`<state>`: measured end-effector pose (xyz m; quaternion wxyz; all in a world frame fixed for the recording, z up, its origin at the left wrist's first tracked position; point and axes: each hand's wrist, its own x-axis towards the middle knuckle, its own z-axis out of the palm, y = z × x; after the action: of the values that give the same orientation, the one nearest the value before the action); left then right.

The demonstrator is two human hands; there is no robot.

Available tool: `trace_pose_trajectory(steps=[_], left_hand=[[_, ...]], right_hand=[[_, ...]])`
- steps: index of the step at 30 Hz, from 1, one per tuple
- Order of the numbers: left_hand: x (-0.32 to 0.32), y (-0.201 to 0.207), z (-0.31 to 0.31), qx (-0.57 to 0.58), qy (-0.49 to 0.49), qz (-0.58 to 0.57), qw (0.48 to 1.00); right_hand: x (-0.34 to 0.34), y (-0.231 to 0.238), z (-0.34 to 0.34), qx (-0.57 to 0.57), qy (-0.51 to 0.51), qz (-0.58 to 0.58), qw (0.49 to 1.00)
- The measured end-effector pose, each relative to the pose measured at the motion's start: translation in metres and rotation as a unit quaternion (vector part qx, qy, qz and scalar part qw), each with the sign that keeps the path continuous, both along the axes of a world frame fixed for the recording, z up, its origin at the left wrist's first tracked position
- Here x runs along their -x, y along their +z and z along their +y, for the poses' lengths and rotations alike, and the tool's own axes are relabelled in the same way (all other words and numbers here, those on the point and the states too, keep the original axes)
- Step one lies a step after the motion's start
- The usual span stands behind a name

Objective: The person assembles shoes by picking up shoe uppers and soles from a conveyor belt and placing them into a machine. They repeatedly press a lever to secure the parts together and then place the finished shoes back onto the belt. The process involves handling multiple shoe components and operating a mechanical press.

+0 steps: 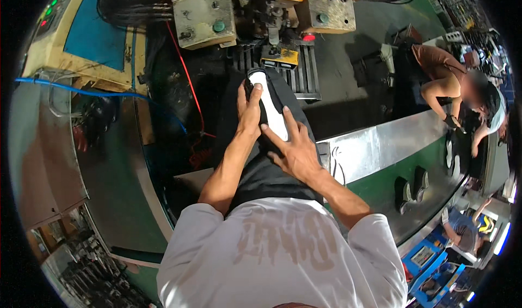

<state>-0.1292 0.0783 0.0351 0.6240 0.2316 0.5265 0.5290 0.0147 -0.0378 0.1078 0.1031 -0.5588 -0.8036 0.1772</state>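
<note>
Over my lap is a black shoe (270, 104) with a long white sole-shaped face turned up; its rounded dark end points away from me. My left hand (249, 112) is closed around its left side, thumb lying on the white face. At the shoe's near end, my right hand (296, 147) has its fingers stretched and spread, with two fingertips touching either side of the white part. Its thumb sits lower, against my dark trousers. How far the shoe reaches under my hands is hidden.
Ahead stands a machine with two grey control boxes (204, 19), a yellow block (283, 58) and a slatted metal stand (307, 71). Black shoes (411, 191) rest on the green conveyor (375, 188) at right, where a co-worker (443, 71) leans over. A red cable (187, 79) hangs at left.
</note>
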Motion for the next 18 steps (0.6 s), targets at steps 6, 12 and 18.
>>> trace_pose_trajectory(steps=[6,12,18], left_hand=[[0.047,0.026,0.036,-0.055,-0.058,-0.240,0.967],[0.046,-0.082,0.053,-0.244,-0.118,0.592,0.759],[0.032,-0.078,0.072,-0.234,-0.148,0.585,0.762]], right_hand=[[-0.021,0.059,0.065,-0.070,0.018,0.035,0.997],[-0.027,0.122,0.193,-0.222,-0.017,0.016,0.975],[-0.039,0.116,0.325,-0.290,-0.092,-0.043,0.951]])
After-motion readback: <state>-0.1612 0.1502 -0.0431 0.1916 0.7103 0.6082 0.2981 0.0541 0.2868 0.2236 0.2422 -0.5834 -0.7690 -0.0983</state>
